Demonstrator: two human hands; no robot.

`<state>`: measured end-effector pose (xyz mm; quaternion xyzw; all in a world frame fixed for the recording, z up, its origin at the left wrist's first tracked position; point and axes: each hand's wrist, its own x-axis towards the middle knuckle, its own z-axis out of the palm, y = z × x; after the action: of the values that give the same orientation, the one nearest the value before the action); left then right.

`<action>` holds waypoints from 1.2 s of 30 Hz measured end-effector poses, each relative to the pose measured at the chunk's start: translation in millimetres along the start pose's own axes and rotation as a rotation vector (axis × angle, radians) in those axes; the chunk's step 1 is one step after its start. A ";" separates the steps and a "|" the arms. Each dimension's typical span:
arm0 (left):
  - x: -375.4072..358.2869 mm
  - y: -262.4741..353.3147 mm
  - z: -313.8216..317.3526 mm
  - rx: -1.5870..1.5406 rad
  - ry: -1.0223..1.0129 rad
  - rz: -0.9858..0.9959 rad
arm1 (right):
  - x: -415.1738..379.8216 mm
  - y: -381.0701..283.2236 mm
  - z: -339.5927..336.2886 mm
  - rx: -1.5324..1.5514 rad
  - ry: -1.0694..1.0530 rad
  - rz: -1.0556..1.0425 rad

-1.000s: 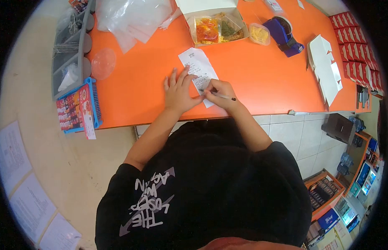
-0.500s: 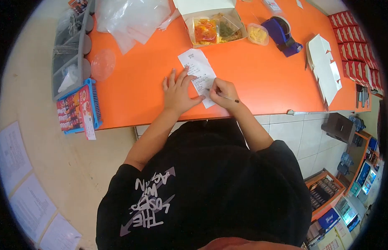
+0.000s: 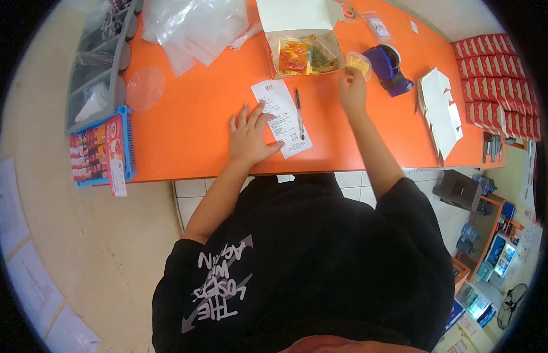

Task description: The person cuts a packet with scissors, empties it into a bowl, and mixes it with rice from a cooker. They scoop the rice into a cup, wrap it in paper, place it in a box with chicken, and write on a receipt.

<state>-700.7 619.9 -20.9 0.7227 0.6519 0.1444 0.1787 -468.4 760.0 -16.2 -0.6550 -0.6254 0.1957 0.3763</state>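
My left hand (image 3: 249, 136) lies flat with fingers spread on a printed paper receipt (image 3: 279, 105), pressing its left edge against the orange table. A black pen (image 3: 299, 115) rests along the receipt's right side, apart from both hands. My right hand (image 3: 353, 94) reaches forward, its fingers curled at the near edge of a small clear plastic tub (image 3: 359, 62) with yellow contents; the fingertips are partly hidden. Beside the tub stands an open cardboard food box (image 3: 300, 75), holding a red-orange sauce packet (image 3: 293, 56) and a packet with something green (image 3: 322, 57).
A blue tape dispenser (image 3: 390, 70) stands right of the tub, and a flattened white carton (image 3: 437, 112) lies beyond it. Red boxes (image 3: 492, 88) are stacked far right. Clear bags (image 3: 194, 29), a round lid (image 3: 145, 88), a grey organizer (image 3: 112, 76) and a blue basket (image 3: 130, 141) occupy the left.
My right hand has put the pen down on the receipt and moved forward and right to the yellow tub. My left hand stays on the receipt. The view has shifted slightly.
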 end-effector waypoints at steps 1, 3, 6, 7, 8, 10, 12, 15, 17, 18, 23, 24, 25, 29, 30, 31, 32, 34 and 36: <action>-1.6 0.3 1.2 -0.004 0.004 -0.004 | 15.7 -3.8 -0.4 -0.001 -0.044 0.057; -0.6 0.0 0.9 -0.004 0.019 -0.006 | 45.5 3.4 4.6 -0.033 -0.130 0.148; -0.9 2.1 1.6 -0.010 0.047 -0.009 | 83.2 7.2 14.4 -0.218 -0.326 0.170; -2.6 2.6 3.3 -0.007 0.060 -0.003 | 89.4 5.5 15.9 -0.302 -0.403 0.161; -3.8 2.6 4.8 0.001 0.074 0.006 | 94.4 3.3 18.9 -0.296 -0.326 0.068; -0.9 4.6 3.4 0.007 0.112 0.012 | 111.2 -6.6 25.9 -0.267 -0.152 -0.124; -2.2 9.6 0.7 -0.007 0.142 0.016 | 129.0 4.0 37.9 -0.287 -0.308 -0.184; -6.0 6.7 16.4 0.011 0.297 0.030 | 139.6 -13.3 27.4 -0.374 -0.857 0.091; -6.7 28.9 25.0 -0.014 0.285 0.047 | 118.6 -17.8 24.5 -0.314 -0.797 0.216; -7.3 42.0 30.5 -0.027 0.275 0.053 | 109.8 -11.7 24.6 -0.301 -0.774 0.138; -8.1 90.9 51.3 0.113 0.073 0.161 | 77.7 5.6 14.5 -0.181 -0.573 -0.051; -7.2 94.2 52.0 0.130 0.051 0.172 | 72.2 4.2 10.7 -0.200 -0.572 -0.045; -6.6 95.8 51.4 0.150 0.036 0.163 | 65.7 -0.6 6.2 -0.219 -0.572 -0.040; -5.6 102.0 50.1 0.188 0.000 0.171 | 55.8 11.1 18.8 -0.247 -0.547 -0.133; -6.3 105.7 51.0 0.187 -0.002 0.185 | 55.0 21.4 18.2 -0.113 -0.512 -0.203; -11.1 106.4 58.0 0.168 -0.016 0.165 | 51.5 29.2 16.3 -0.086 -0.536 -0.169; -12.6 102.6 67.7 0.160 -0.013 0.159 | 52.9 30.0 8.9 -0.055 -0.539 -0.147; 8.7 95.3 70.0 0.192 0.033 0.179 | 43.3 46.4 -9.4 -0.035 -0.444 -0.289; 15.8 96.3 69.4 0.186 0.048 0.150 | 29.9 48.9 -49.7 0.252 -0.380 -0.243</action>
<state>-582.5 622.5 -40.4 0.7792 0.6107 0.1134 0.0841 -395.2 779.8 -14.0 -0.4743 -0.7297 0.3451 0.3513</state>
